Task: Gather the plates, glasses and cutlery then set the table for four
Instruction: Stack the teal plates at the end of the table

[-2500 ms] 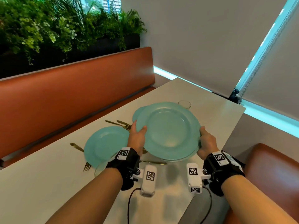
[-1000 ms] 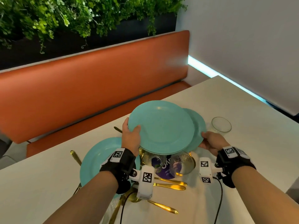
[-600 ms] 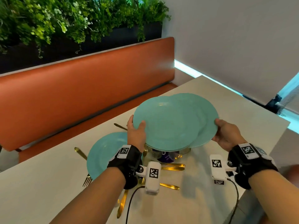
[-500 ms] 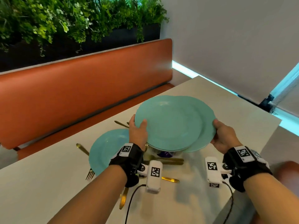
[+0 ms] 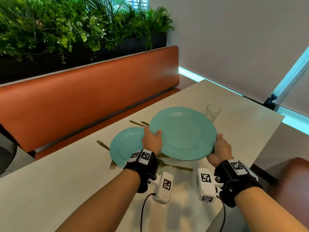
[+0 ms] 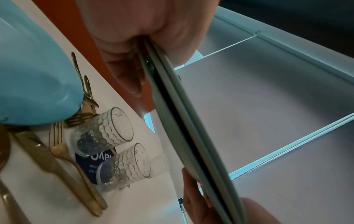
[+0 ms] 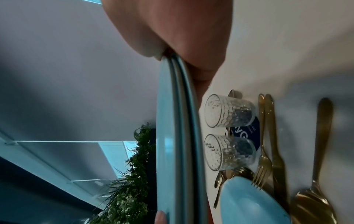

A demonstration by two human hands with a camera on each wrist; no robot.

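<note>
1. Above the middle of the bench point(image 5: 234, 124), a stack of plates point(image 5: 182, 133) is being held level in the air by both hands.
2. Left hand point(image 5: 151, 141) is gripping the stack's left rim, its grip closed with the thumb on top and the fingers point(image 6: 124, 72) curling underneath.
3. Right hand point(image 5: 220, 148) is gripping the near right rim the same way, thumb over the edge and fingers below.
4. Seen edge-on from the wrist views, the stack is showing about three rims pressed together.
5. Another plate point(image 5: 125, 146) is lying on the bench just left of the stack, resting on some of the cutlery.
6. Gold forks, knives and a spoon point(image 7: 314, 201) are lying under and near the stack.
7. Two ribbed glasses point(image 6: 103, 130) are lying on their sides beneath the stack, on a blue sticker point(image 7: 247, 128).
8. A third glass point(image 5: 212, 112) is standing upright just beyond the stack's far right edge.
</note>
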